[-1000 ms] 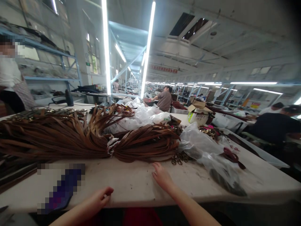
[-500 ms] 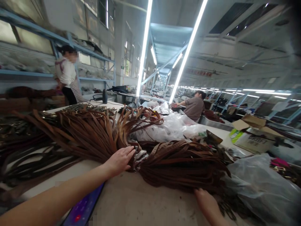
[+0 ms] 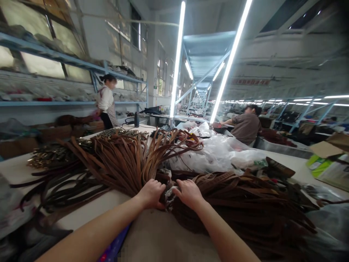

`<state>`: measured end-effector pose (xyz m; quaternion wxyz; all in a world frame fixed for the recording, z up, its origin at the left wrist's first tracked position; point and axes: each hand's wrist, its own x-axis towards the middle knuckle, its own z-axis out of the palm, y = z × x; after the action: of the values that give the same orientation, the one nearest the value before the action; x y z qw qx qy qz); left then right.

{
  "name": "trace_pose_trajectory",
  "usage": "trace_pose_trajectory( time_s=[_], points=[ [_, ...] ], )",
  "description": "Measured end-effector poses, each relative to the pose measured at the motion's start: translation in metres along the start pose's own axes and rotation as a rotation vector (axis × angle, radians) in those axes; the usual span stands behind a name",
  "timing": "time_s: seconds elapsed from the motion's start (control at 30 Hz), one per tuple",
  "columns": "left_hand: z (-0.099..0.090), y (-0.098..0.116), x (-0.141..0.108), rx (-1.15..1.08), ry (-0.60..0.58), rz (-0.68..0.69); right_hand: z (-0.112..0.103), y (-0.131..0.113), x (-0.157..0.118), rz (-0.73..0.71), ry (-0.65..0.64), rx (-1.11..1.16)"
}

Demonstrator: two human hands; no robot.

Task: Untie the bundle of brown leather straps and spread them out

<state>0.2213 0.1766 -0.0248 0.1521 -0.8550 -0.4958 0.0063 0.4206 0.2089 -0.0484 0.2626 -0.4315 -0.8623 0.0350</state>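
Note:
A thick bundle of brown leather straps [image 3: 240, 200] lies across the table, its strips fanning out to both sides. At its narrow middle, a whitish crumpled tie [image 3: 169, 201] wraps around it. My left hand [image 3: 151, 193] grips the bundle just left of this tie, fingers curled over the top. From the other side, my right hand [image 3: 189, 194] closes on the bundle close to the tie, its thumb and fingers bent towards it. The undersides of both hands are hidden by the straps.
Dark straps [image 3: 76, 196] and metal clasps [image 3: 51, 154] lie at the left. Behind the bundle are clear plastic bags [image 3: 218, 151]. An open cardboard box [image 3: 331, 163] stands at the right. A phone-like purple screen [image 3: 117, 242] is under my left forearm. Two people are farther back.
My right hand has moved left from the bundle's near right edge to the tie. My left hand has curled more around the straps. The view has shifted left.

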Motion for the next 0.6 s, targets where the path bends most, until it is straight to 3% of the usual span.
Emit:
trace_pose_trajectory(
  time_s=[0.1,0.27,0.37,0.47,0.6],
  points=[
    [0.006,0.019,-0.012,0.013,0.009,-0.058,0.019,0.011,-0.027,0.041,-0.06,-0.031],
    [0.001,0.028,0.002,-0.121,-0.071,0.002,0.03,0.028,-0.06,0.102,0.086,0.031],
    [-0.004,0.014,0.033,-0.228,-0.058,-0.093,0.033,0.039,-0.059,0.107,0.114,0.071],
    [0.001,-0.004,0.074,-0.118,-0.009,-0.216,0.037,0.049,-0.057,0.104,0.151,0.111],
    [0.029,-0.02,0.135,-0.029,-0.066,-0.15,0.047,0.059,-0.056,0.102,0.199,0.16]
  ],
)
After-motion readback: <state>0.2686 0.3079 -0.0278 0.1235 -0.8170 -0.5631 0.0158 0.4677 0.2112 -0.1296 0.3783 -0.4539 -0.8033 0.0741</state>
